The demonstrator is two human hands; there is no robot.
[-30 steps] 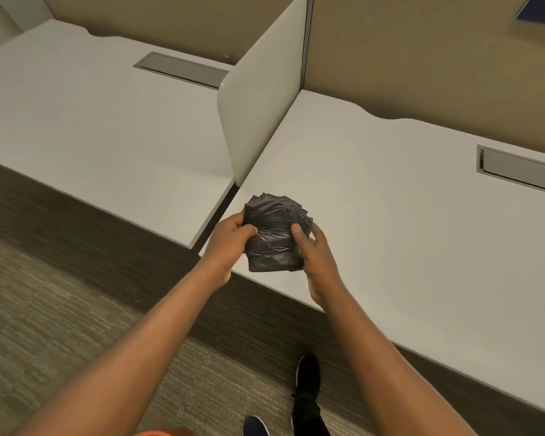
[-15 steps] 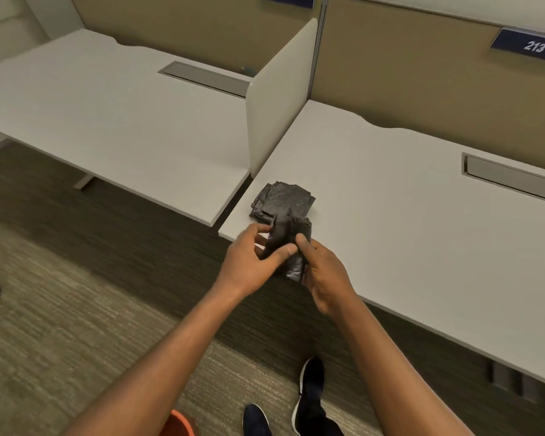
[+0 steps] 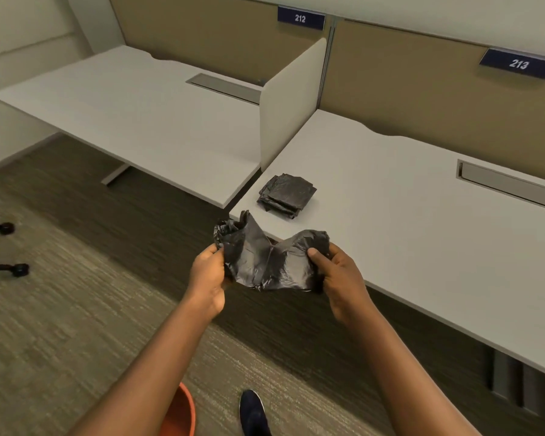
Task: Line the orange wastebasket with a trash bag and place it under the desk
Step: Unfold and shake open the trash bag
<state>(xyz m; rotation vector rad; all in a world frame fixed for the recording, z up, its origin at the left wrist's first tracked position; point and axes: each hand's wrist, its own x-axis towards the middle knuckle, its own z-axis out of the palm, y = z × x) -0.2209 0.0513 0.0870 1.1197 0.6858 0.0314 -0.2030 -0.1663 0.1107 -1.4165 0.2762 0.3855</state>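
Observation:
A crumpled black trash bag is stretched between my hands in front of the desk's near corner. My left hand pinches its left edge and my right hand grips its right edge. A stack of folded black trash bags lies on the white desk near its left corner. Only a sliver of the orange wastebasket shows on the carpet at the bottom, mostly hidden behind my left forearm.
A second white desk stands to the left, split off by a white divider panel. Black chair casters sit on the carpet at far left. My dark shoe is beside the wastebasket. Desk legs hang under the right desk.
One bag came off the stack, which now lies alone on the desk. My hands have moved apart and toward me, spreading the bag open. The view rose, showing signs 212 and 213.

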